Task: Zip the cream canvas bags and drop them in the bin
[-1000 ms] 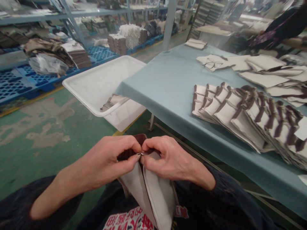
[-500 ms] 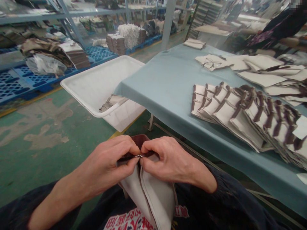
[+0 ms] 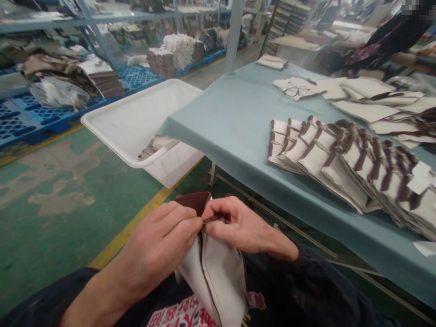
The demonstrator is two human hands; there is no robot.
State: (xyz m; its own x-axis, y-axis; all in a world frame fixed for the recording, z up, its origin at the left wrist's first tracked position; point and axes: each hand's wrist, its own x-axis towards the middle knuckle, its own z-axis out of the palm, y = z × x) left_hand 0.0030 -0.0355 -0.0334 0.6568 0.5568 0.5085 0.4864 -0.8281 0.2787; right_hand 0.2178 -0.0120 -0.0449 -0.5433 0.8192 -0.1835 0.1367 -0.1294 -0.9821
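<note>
A cream piece of fabric or leather with brown lining [image 3: 221, 268] hangs from both my hands in front of my chest; it looks like an unfinished bag or boot upper. A dark seam or opening runs down its middle. My left hand [image 3: 166, 236] pinches the top edge beside that opening, its fingers curled over. My right hand [image 3: 235, 225] grips the edge on the other side between thumb and forefinger. The fingertips of both hands almost meet at the top of the opening. Above them the brown inner side shows.
A table with a blue-green cover [image 3: 218, 109] stands to the right, carrying a fanned row of similar cream and brown pieces [image 3: 340, 159] and eyeglasses [image 3: 296, 91]. A white tub [image 3: 136, 122] sits at its left corner. Blue pallets [image 3: 136, 75] hold stacked goods. Another person [image 3: 384, 41] is at upper right.
My left hand has turned so its back faces up more, its fingers now covering the edge. The brown inner side shows more above the hands. The view has shifted slightly.
</note>
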